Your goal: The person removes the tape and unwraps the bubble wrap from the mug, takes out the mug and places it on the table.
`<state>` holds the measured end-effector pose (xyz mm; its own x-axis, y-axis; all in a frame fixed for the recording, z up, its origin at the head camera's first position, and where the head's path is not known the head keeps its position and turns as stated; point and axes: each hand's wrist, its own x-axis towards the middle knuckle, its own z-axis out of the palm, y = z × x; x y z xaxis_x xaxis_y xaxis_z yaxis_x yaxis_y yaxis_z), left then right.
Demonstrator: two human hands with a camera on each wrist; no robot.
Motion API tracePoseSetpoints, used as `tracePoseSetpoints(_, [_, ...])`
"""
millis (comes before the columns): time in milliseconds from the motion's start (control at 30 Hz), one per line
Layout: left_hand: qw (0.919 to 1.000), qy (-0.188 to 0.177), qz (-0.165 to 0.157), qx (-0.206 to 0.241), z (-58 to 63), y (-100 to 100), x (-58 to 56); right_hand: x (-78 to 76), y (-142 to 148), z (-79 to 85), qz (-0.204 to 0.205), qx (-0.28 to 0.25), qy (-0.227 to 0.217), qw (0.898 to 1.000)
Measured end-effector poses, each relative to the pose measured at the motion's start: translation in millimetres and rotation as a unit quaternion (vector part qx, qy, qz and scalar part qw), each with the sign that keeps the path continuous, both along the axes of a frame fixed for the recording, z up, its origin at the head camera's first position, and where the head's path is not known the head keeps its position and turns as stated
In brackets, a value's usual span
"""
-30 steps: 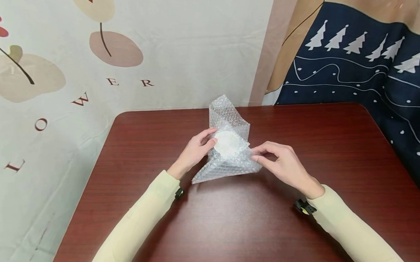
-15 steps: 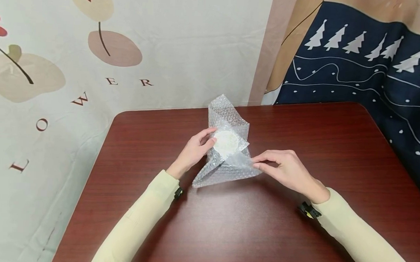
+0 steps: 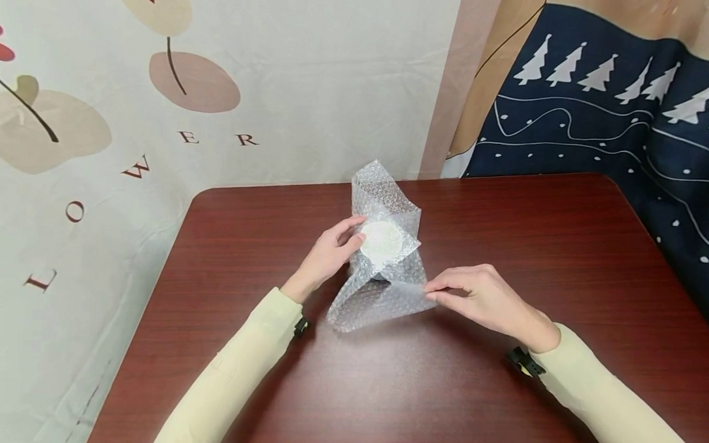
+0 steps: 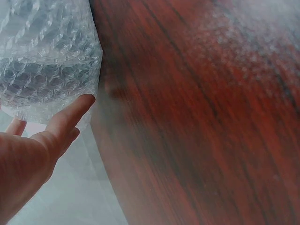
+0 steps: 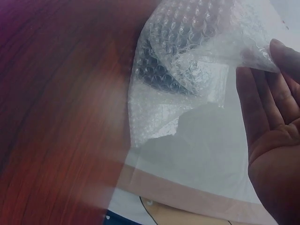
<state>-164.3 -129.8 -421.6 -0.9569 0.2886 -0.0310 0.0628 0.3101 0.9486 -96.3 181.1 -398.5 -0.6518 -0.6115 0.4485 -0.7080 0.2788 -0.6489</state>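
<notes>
A bundle of clear bubble wrap (image 3: 388,262) lies on the table, with a bright round white patch (image 3: 382,242) on its top. Whether that patch is an object under the wrap or glare cannot be told. My left hand (image 3: 330,252) rests on the bundle's left side, thumb near the white patch and fingers fairly straight. Between right thumb and fingertips, my right hand (image 3: 481,296) pinches a corner of the near flap. This flap stands lifted, with a dark gap under it; the right wrist view shows the corner in the fingers.
The bundle sits on a dark red wood-grain table (image 3: 507,214) near its far edge. Behind hangs a pale cloth (image 3: 312,83) with printed letters. A navy cloth with white trees (image 3: 592,125) hangs at the right.
My right hand has moved down toward the near side, pulling the flap corner along. The near flap has come away from the bundle and opened a gap. The left hand has stayed put.
</notes>
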Motion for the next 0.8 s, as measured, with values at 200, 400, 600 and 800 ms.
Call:
tracePoseSetpoints(200, [1.0,0.002,0.0,-0.003,1.2,0.3,0.5,1.3,-0.7,-1.9,0.024,0.002,0.001,1.0])
tracePoseSetpoints(400, [1.0,0.004,-0.002,0.003,1.6,0.4,1.4,2.9,-0.3,-2.5,0.042,0.002,0.003,0.999])
tracePoseSetpoints(600, [0.9999,0.008,-0.005,0.004,1.5,0.1,1.7,2.9,0.6,-3.7,0.056,0.008,0.01,0.998])
tracePoseSetpoints(800, [0.9999,0.005,-0.007,0.006,1.2,0.3,1.2,3.7,2.0,-5.1,0.073,0.024,0.002,0.997])
